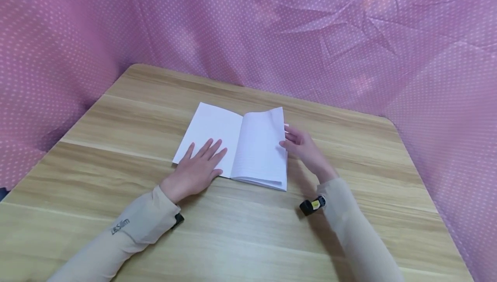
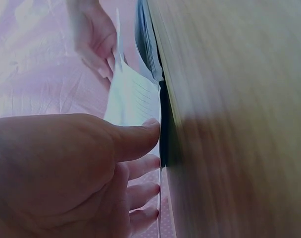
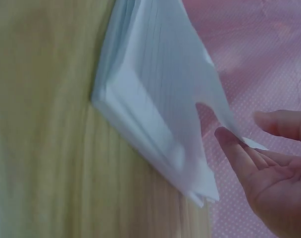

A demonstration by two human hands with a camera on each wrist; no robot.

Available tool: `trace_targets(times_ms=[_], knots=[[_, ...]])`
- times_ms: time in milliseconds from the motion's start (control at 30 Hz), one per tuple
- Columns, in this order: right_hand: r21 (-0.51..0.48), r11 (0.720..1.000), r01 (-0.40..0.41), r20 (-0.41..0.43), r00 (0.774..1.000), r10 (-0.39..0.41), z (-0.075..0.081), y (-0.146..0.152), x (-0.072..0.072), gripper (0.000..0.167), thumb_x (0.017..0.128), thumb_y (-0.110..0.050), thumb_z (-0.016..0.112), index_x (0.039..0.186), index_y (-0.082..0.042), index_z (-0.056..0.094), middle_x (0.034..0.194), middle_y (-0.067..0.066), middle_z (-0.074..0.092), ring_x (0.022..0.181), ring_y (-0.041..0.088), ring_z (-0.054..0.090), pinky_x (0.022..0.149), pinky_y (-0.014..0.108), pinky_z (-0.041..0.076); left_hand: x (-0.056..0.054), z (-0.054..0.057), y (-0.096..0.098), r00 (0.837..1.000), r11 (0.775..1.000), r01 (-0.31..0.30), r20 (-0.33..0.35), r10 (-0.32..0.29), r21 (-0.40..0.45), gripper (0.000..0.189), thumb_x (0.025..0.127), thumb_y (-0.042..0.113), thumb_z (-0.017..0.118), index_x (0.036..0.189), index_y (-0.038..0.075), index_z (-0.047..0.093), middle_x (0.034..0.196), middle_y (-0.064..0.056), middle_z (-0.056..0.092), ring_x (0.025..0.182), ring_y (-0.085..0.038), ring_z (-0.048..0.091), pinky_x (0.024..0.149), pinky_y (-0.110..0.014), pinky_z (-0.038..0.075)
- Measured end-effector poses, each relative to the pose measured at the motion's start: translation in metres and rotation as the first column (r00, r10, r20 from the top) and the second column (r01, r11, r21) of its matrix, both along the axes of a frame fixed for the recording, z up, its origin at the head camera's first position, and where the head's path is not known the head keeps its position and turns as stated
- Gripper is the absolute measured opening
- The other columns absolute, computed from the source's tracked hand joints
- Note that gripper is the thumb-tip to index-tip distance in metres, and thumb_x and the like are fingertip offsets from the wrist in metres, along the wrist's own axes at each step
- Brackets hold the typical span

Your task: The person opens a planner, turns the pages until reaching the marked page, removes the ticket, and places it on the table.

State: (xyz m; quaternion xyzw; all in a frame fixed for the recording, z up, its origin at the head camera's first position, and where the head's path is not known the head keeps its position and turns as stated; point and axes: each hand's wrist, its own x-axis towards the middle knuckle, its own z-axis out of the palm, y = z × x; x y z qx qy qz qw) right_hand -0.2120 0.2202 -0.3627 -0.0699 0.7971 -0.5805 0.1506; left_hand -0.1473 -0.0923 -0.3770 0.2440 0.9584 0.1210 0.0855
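An open notebook (image 1: pixel 258 152) lies on the table, its left page white and a lined page on the right. My left hand (image 1: pixel 196 172) rests on the lower part of the left page, fingers spread and nearly straight. At the notebook's right edge is my right hand (image 1: pixel 304 146), its fingers behind a raised page. In the right wrist view, that page's edge (image 3: pixel 229 124) lies against the fingers, while the thumb (image 3: pixel 281 123) stands apart from it. The left wrist view shows the lifted page (image 2: pixel 133 96) standing up beyond my left hand.
The wooden table (image 1: pixel 240 239) extends around the notebook on every side. Pink dotted cloth (image 1: pixel 240 27) hangs behind and beside it. Black wrist devices are strapped at both cuffs; the right one (image 1: pixel 312 205) hangs just above the tabletop.
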Motion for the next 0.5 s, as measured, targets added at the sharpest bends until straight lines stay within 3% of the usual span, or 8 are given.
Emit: trace_targets(times_ms=[133, 367, 500], knots=[[-0.011, 1.0, -0.014, 0.006, 1.0, 0.014, 0.003, -0.002, 0.011, 0.062, 0.098, -0.012, 0.06, 0.152, -0.005, 0.032, 0.139, 0.017, 0.054, 0.12, 0.027, 0.057, 0.1, 0.039, 0.047, 0.0, 0.0, 0.0, 1.0, 1.0, 0.002, -0.005, -0.002, 0.002, 0.059, 0.104, 0.029, 0.049, 0.155, 0.01, 0.028, 0.163, -0.012, 0.015, 0.149, -0.031, 0.007, 0.116, -0.06, 0.002], [-0.053, 0.999, -0.013, -0.011, 1.0, 0.013, 0.003, -0.008, 0.027, 0.058, 0.098, -0.013, 0.06, 0.15, -0.003, 0.037, 0.133, 0.017, 0.058, 0.115, 0.021, 0.06, 0.095, 0.028, 0.049, 0.001, -0.001, 0.0, 1.0, 1.0, 0.004, -0.013, -0.004, -0.006, 0.058, 0.103, 0.028, 0.049, 0.155, 0.01, 0.03, 0.163, -0.011, 0.016, 0.149, -0.03, 0.008, 0.116, -0.059, 0.002], [-0.09, 0.996, -0.019, -0.032, 0.999, 0.016, 0.004, -0.014, 0.035, 0.055, 0.098, -0.013, 0.059, 0.149, -0.003, 0.039, 0.133, 0.018, 0.058, 0.114, 0.021, 0.06, 0.098, 0.032, 0.048, 0.002, -0.002, 0.0, 0.999, 1.0, 0.009, -0.032, -0.009, 0.003, 0.057, 0.103, 0.027, 0.05, 0.154, 0.009, 0.031, 0.162, -0.011, 0.017, 0.149, -0.03, 0.01, 0.116, -0.058, 0.002]])
